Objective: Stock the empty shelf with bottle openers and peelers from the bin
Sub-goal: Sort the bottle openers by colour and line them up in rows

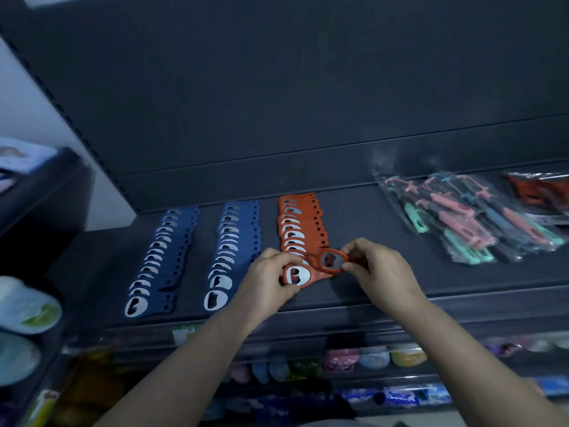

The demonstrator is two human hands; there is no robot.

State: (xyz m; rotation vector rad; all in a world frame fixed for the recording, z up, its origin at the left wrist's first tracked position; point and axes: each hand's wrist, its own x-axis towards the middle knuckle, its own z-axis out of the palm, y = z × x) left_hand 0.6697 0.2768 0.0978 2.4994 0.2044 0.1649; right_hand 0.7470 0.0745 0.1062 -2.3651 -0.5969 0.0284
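Note:
On the dark shelf [385,291] lie two rows of blue bottle openers [160,260], [231,251] and one row of orange bottle openers [300,224], overlapped front to back. My left hand [268,282] holds an orange opener [297,275] at the front of the orange row. My right hand [378,269] pinches another orange opener [334,260] by its ring, just above and to the right of the first. A clear bag of pink, teal and dark peelers [468,217] lies on the shelf at the right.
A second bag with orange items [538,188] sits at the far right back of the shelf. Lower shelves hold colourful bowls [372,357] and packaged goods. White lidded containers [24,306] stand at the left. The shelf's back panel rises behind the rows.

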